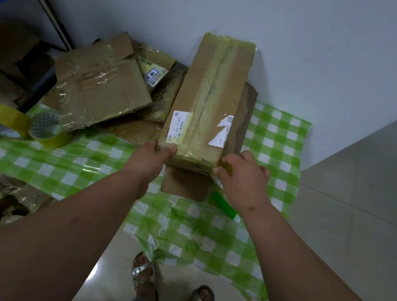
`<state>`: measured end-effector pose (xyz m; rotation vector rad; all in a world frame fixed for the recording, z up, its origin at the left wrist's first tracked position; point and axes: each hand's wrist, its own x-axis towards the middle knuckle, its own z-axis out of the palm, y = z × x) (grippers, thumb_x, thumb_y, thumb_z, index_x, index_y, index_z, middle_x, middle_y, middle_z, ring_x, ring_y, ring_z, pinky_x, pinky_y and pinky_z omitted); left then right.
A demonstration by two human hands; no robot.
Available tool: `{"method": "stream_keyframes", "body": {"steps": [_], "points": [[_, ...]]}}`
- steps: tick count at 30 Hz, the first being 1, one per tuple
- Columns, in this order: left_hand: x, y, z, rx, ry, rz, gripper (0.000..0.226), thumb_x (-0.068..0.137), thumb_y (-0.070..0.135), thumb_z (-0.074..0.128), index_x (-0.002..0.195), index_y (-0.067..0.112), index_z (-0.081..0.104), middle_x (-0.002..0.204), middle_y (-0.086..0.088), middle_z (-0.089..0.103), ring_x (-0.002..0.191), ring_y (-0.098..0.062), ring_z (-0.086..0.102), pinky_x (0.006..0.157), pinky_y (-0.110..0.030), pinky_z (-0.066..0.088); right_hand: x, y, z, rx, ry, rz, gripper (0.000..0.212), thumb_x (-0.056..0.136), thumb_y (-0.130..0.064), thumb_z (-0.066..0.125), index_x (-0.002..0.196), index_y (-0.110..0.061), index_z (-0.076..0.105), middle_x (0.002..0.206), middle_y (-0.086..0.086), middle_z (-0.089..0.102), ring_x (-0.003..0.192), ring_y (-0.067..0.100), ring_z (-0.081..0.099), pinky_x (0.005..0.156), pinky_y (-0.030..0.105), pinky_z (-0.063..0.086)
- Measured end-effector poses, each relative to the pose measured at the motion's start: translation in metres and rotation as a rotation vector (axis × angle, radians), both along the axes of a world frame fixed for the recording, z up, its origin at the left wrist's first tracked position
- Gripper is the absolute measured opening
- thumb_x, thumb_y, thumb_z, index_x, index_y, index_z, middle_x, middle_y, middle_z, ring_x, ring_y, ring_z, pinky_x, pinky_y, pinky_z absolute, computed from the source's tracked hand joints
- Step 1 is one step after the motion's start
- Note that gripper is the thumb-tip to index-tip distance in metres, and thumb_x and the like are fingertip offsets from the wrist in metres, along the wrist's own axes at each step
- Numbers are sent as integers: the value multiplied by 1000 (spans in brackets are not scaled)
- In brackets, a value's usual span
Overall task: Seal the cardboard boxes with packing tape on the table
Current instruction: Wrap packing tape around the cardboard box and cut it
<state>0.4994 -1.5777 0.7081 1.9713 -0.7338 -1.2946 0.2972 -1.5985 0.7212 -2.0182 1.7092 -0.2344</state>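
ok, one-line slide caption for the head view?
Both hands, left and right, grip the near end of a taped cardboard box on the green-checked table.

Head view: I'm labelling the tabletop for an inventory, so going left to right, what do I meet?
Yellow tape roll → second tape roll → flattened cardboard pile → left hand → taped long box → right hand → bare green checked tablecloth.

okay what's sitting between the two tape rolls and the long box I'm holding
In the head view, a pile of flattened cardboard pieces under crinkled clear tape lies between the tape rolls and the long taped box.
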Motion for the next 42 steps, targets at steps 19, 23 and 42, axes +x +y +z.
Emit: {"method": "stream_keyframes", "body": {"steps": [19, 23, 42], "points": [[-6, -31, 18, -128, 41, -84, 92, 74, 55, 63, 148, 51, 9, 148, 5, 44, 125, -25, 51, 106, -51, 43, 38, 30, 22, 272, -450, -146, 49, 90, -10, 60, 138, -14, 56, 137, 6, 40, 123, 22, 49, 105, 22, 37], [-15, -21, 12, -297, -2, -130, 84, 95, 20, 62, 154, 28, 2, 142, 7, 43, 117, -8, 53, 91, -19, 49, 32, 31, 11, 315, -574, -214, 49, 85, -7, 68, 130, -20, 56, 128, 2, 53, 115, 19, 56, 99, 31, 47], [-2, -23, -17, -263, -811, -625, 72, 84, 28, 74, 148, 30, 40, 152, -7, 22, 131, -33, 39, 103, -49, 43, 30, 35, -29, 537, -424, -146, 25, 101, -28, 50, 118, -12, 61, 102, 2, 60, 93, 20, 55, 77, 30, 41]]}}
